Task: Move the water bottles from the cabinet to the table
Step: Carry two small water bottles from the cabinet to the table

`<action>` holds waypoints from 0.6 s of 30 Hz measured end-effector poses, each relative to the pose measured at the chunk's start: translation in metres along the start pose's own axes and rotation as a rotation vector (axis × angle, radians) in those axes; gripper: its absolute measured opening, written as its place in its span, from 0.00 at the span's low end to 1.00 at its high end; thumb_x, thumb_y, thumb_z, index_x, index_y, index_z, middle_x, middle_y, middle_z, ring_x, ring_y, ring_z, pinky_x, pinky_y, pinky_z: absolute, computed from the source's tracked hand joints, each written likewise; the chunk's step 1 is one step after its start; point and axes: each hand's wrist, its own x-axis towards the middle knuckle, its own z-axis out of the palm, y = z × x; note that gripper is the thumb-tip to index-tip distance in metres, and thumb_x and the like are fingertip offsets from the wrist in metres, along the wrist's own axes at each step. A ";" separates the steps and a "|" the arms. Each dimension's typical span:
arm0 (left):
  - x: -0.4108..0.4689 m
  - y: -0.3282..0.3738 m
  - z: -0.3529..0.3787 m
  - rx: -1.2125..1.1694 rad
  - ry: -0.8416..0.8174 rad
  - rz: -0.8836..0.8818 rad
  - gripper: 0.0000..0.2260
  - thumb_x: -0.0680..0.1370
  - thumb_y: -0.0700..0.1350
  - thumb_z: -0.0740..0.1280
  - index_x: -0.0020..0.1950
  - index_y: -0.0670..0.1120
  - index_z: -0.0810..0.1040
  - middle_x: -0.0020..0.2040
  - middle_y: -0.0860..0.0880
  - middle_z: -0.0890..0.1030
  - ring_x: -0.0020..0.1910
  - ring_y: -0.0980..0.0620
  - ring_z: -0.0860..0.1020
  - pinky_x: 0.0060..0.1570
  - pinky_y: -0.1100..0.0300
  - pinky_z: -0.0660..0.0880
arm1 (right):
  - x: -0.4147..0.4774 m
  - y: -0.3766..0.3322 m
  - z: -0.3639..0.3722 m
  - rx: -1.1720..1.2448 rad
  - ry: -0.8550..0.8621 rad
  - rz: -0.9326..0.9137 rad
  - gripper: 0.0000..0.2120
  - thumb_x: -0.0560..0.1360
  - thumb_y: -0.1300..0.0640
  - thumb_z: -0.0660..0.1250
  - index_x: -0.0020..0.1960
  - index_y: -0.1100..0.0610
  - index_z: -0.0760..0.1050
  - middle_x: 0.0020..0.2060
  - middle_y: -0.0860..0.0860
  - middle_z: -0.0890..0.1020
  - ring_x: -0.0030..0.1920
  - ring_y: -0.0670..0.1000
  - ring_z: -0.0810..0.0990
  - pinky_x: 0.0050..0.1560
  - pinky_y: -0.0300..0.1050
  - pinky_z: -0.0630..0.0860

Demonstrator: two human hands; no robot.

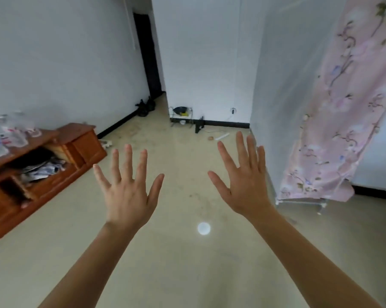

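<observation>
While no bottles show clearly:
Left hand (126,192): spread, empty.
Right hand (246,185): spread, empty.
Cabinet (54,165): far left, nearer left hand.

At the left edge of the frame the wooden cabinet (54,165) is cut off, and the clear items on its top (7,134) (perhaps bottles) are too blurred to tell. Clutter in its open shelf (43,167) is unclear.

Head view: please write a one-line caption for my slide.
Both empty hands, left hand and right hand, spread open above the floor, wooden cabinet at left.
</observation>
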 end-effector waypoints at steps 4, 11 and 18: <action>0.017 -0.107 -0.004 0.111 0.038 -0.147 0.33 0.82 0.65 0.49 0.81 0.48 0.59 0.82 0.41 0.56 0.81 0.37 0.50 0.73 0.28 0.46 | 0.067 -0.092 0.067 0.113 -0.023 -0.123 0.33 0.83 0.36 0.54 0.82 0.51 0.58 0.82 0.61 0.52 0.81 0.63 0.49 0.77 0.69 0.50; 0.024 -0.255 0.010 0.245 0.029 -0.385 0.32 0.81 0.65 0.50 0.82 0.49 0.57 0.82 0.41 0.54 0.81 0.38 0.49 0.74 0.28 0.46 | 0.158 -0.237 0.171 0.282 -0.089 -0.375 0.34 0.82 0.35 0.54 0.83 0.49 0.53 0.82 0.60 0.48 0.81 0.63 0.48 0.78 0.68 0.48; 0.046 -0.351 0.065 0.336 0.005 -0.534 0.33 0.80 0.64 0.53 0.81 0.49 0.58 0.82 0.40 0.54 0.81 0.37 0.49 0.75 0.30 0.48 | 0.227 -0.321 0.284 0.413 -0.140 -0.517 0.33 0.82 0.34 0.55 0.83 0.47 0.54 0.82 0.61 0.47 0.81 0.65 0.48 0.77 0.70 0.50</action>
